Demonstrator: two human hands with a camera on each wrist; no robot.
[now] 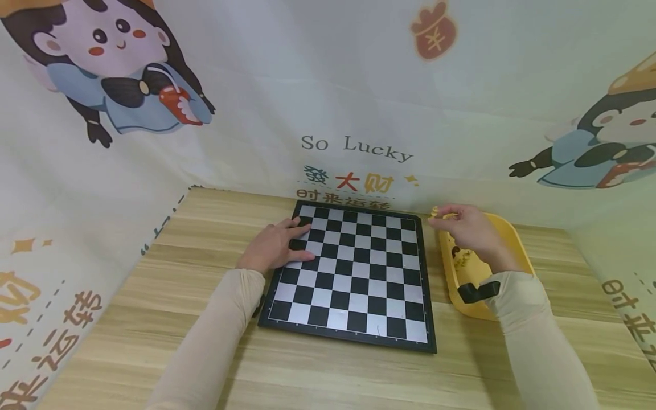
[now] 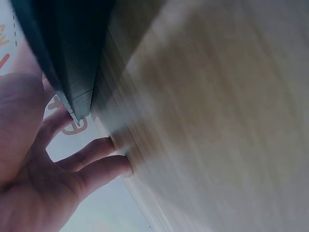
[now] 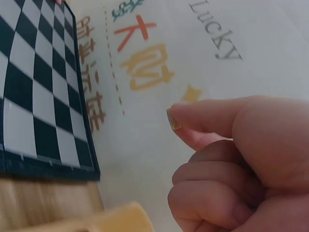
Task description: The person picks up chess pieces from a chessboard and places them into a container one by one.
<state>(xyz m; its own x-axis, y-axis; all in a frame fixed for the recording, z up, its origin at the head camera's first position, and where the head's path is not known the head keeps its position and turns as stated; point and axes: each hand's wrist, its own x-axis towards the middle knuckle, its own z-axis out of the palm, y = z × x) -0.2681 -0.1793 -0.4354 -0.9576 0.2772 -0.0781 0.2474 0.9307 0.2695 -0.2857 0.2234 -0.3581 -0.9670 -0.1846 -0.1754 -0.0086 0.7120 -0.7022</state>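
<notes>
A black-framed chessboard [image 1: 353, 267] with black and white squares lies on the wooden table, no pieces standing on it. My left hand [image 1: 277, 245] rests at its left edge, with the thumb and a finger reaching over the squares. Lower fingers [image 2: 106, 166] of that hand extend down to the tabletop beside the board's side in the left wrist view. Above the far end of a yellow tray [image 1: 515, 245], my right hand [image 1: 468, 225] pinches a small gold chess piece [image 1: 434, 212] between thumb and index finger. Only the end of this piece shows in the right wrist view.
Several gold chess pieces [image 1: 463, 259] and a dark red item [image 1: 455, 250] lie in the tray, right of the board. A printed white cloth [image 1: 353, 114] hangs close behind the board and tray. Wooden tabletop [image 1: 195, 273] extends to the left.
</notes>
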